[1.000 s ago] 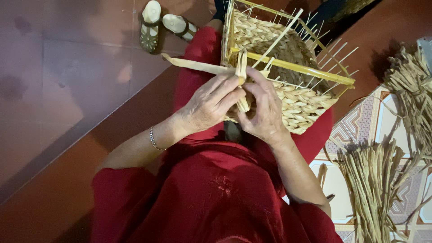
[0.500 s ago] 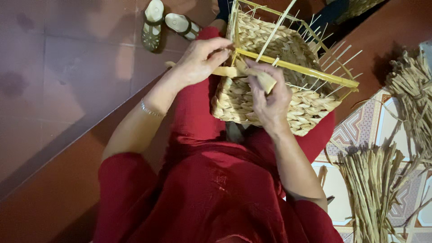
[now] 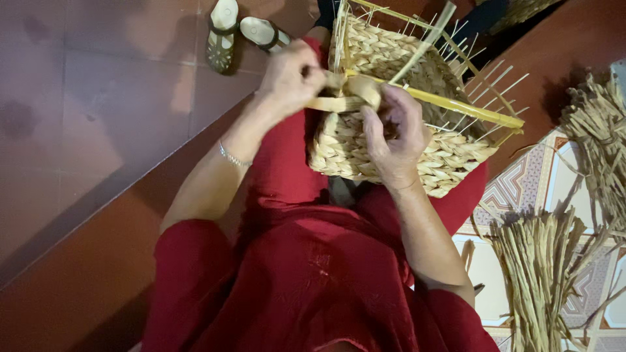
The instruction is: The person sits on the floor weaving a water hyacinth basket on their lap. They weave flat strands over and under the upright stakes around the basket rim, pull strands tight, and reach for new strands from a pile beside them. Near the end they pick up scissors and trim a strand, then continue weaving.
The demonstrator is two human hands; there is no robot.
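Left hand: I see my left hand (image 3: 290, 79), upper centre, clenched on a flat tan straw strip (image 3: 339, 103).
Strip: it runs rightward into my right hand.
Right hand: my right hand (image 3: 394, 133) pinches the strip against the half-woven pale straw basket (image 3: 391, 150) on my lap.

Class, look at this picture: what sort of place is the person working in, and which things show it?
Probably a home floor used for craft work. The half-woven basket rests on the lap, bundles of dried reeds lie on patterned tiles, and a pair of sandals sits nearby.
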